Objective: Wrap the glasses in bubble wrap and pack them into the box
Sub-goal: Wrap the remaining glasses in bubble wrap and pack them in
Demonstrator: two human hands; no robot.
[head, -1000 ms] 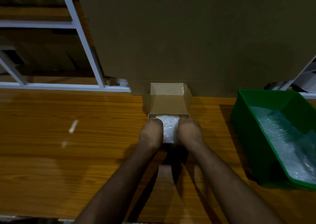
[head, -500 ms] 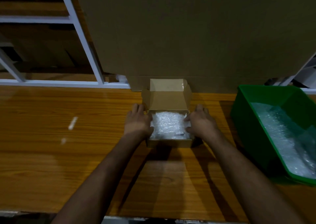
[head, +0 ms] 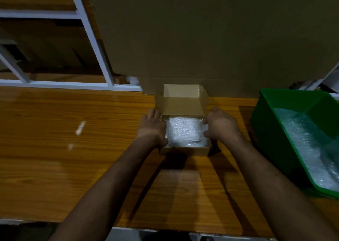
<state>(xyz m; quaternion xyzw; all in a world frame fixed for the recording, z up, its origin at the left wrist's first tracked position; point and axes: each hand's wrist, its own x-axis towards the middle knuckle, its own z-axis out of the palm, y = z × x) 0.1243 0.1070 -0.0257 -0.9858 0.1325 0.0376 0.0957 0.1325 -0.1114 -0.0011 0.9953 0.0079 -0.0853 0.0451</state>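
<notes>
A small brown cardboard box (head: 184, 151) sits on the wooden table near its back edge, with the lid (head: 183, 104) standing open behind it. A white bubble-wrapped bundle (head: 184, 131) fills the inside; the glasses themselves are hidden by the wrap. My left hand (head: 152, 127) lies along the box's left wall, fingers straight and the thumb at the front left corner. My right hand (head: 221, 125) is at the right wall, its fingertips and thumb curled onto the rim.
A green plastic bin (head: 267, 119) holding loose bubble wrap stands on the table at the right. A large upright cardboard sheet (head: 211, 38) rises just behind the box. A white metal rack frame (head: 91, 38) is at the back left.
A second ago both hands pressed down on the bundle in the box. They have since spread apart to the box's left and right walls, and the whole bundle now shows.
</notes>
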